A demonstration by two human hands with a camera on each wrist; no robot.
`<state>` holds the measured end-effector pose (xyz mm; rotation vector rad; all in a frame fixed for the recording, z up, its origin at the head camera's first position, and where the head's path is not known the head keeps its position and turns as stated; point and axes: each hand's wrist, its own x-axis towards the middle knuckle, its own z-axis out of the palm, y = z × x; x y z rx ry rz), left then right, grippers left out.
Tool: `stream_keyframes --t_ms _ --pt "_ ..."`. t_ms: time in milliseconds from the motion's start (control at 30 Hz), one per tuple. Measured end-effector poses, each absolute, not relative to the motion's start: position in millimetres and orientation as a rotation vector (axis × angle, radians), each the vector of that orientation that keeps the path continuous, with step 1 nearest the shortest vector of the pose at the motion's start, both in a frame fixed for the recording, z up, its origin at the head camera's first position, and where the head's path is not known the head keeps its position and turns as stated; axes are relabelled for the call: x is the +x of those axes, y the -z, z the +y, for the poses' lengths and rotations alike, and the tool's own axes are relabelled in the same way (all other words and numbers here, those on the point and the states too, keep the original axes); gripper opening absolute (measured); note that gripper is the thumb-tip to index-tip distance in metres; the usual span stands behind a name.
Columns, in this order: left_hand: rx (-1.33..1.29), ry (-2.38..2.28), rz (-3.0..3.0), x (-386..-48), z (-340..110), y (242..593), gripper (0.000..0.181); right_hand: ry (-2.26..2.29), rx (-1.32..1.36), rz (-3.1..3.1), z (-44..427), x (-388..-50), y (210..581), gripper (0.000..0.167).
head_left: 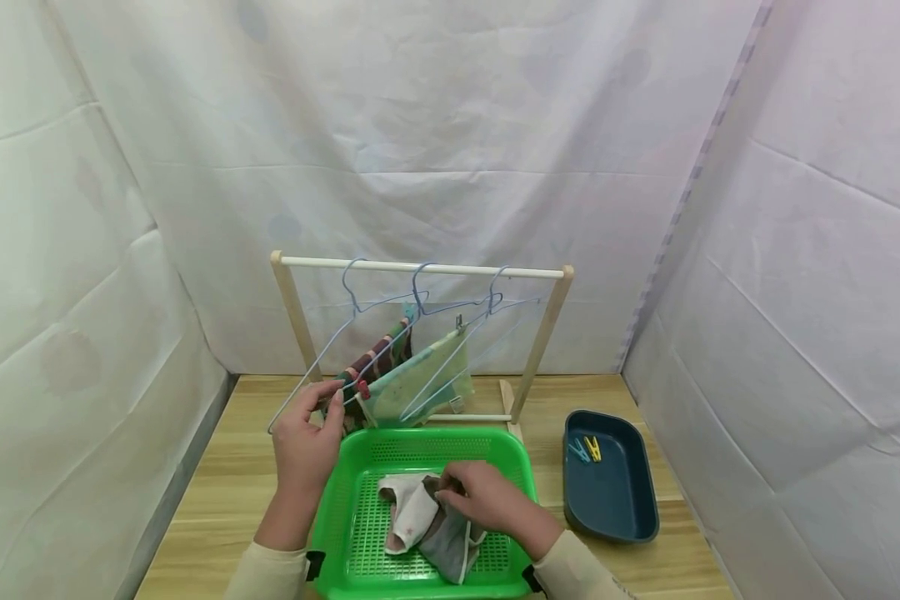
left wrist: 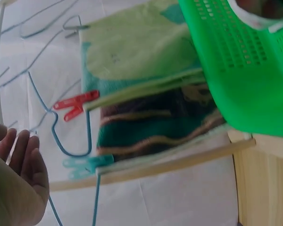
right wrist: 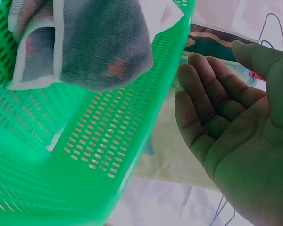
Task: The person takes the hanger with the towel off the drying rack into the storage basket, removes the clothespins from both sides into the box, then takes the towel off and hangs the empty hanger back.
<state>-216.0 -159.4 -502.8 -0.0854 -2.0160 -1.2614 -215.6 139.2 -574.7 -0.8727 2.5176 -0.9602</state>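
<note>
My left hand (head_left: 307,437) is raised beside the lower left ends of the wire hangers, fingers loosely bent; in the left wrist view nothing shows in its grasp. Close to it, a red clothespin (left wrist: 76,103) clips a pale green cloth (left wrist: 137,47). Behind hangs a dark striped cloth (head_left: 378,354) with a teal clothespin (left wrist: 89,165). My right hand (head_left: 487,496) hovers over the green basket (head_left: 521,467), by a grey cloth (head_left: 450,546) and a white cloth (head_left: 415,512). In the right wrist view its palm is bare and the fingers are relaxed, apart from the cloth.
A wooden rack with a white rail (head_left: 390,265) carries three blue wire hangers, the right-hand hanger (head_left: 450,358) without cloth. On the right, a dark blue tray (head_left: 615,500) holds a yellow clothespin (head_left: 592,448) and a blue clothespin (head_left: 578,451). White fabric walls enclose the wooden table (head_left: 210,492).
</note>
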Motion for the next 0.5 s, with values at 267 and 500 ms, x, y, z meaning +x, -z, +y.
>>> stream_keyframes --t_ms 267,500 --pt "-0.005 1.266 -2.137 -211 -173 509 0.018 0.954 -0.87 2.503 141 -216 573 0.007" --pt "0.004 1.282 -2.166 -207 -176 514 0.026 0.951 -0.875 2.523 141 -214 574 0.007"
